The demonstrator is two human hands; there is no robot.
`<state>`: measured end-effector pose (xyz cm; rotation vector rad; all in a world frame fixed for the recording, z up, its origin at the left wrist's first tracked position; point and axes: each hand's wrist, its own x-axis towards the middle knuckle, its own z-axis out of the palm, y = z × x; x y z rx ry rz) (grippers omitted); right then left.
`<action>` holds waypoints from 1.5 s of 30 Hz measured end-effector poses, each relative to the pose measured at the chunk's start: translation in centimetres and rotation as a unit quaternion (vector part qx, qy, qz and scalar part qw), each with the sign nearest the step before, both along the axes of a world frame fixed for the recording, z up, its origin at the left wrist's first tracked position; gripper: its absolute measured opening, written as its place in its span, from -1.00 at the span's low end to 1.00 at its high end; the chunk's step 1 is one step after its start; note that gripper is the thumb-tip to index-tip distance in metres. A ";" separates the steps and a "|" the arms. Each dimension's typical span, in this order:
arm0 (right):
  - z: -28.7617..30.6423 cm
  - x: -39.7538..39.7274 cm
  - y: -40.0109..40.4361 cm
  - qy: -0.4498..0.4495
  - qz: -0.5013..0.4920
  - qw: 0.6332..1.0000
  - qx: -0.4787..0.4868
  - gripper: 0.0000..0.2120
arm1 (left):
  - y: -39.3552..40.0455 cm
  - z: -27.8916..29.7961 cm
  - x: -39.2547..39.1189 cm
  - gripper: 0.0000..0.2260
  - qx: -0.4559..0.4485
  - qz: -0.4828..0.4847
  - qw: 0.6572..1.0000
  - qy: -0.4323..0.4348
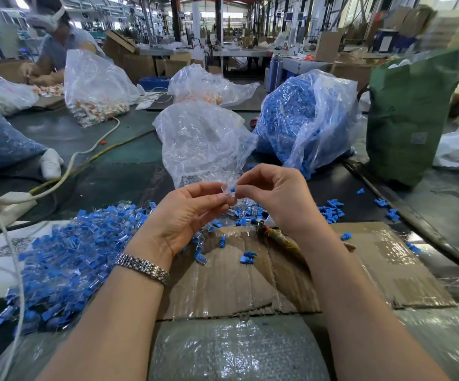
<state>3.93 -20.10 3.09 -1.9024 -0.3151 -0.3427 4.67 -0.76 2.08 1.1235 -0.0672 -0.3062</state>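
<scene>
Forearms [112, 312] converge over cardboard [360, 270]; left hand [187, 213] pinches clear piece [226, 188], right hand [275, 193] pinches blue cap [233, 189].

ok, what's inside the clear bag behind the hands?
Clear bag: small clear pieces low down, seen through the film. Creased film hides the upper part; the left hand, pinching a clear piece, and right hand, pinching a blue piece, cover its lower edge.
</scene>
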 end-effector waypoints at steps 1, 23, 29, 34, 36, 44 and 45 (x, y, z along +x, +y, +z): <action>0.0 0.0 0.0 -0.003 -0.002 1.000 -0.007 -0.93 | 0.0 0.0 0.0 -0.70 0.002 -0.003 1.000 0.000; 1.2 -1.2 0.1 -0.019 -0.012 0.988 -0.155 -0.87 | -0.1 -0.4 -0.1 -0.78 0.023 -0.011 0.997 -0.066; 1.7 -2.4 -4.3 0.255 -0.106 0.831 -0.484 -0.39 | -0.2 -0.2 0.1 -0.71 -0.014 0.017 0.999 -0.049; 1.4 -2.5 -4.0 0.280 -0.077 0.816 -0.500 -0.62 | 0.0 0.0 0.1 -0.75 -0.039 0.014 0.998 -0.039; 1.4 -2.3 -3.4 0.254 -0.082 0.841 -0.471 -0.70 | 0.0 -0.1 0.1 -0.73 -0.044 0.021 0.998 -0.037; 1.5 -1.8 -2.6 0.278 0.037 0.950 -0.138 -0.85 | 0.0 -0.2 0.3 -0.71 -0.005 0.065 0.996 -0.064; 1.6 -2.0 -2.3 0.296 0.080 0.946 -0.101 -0.86 | -0.1 -0.2 0.2 -0.71 0.011 0.066 0.995 -0.071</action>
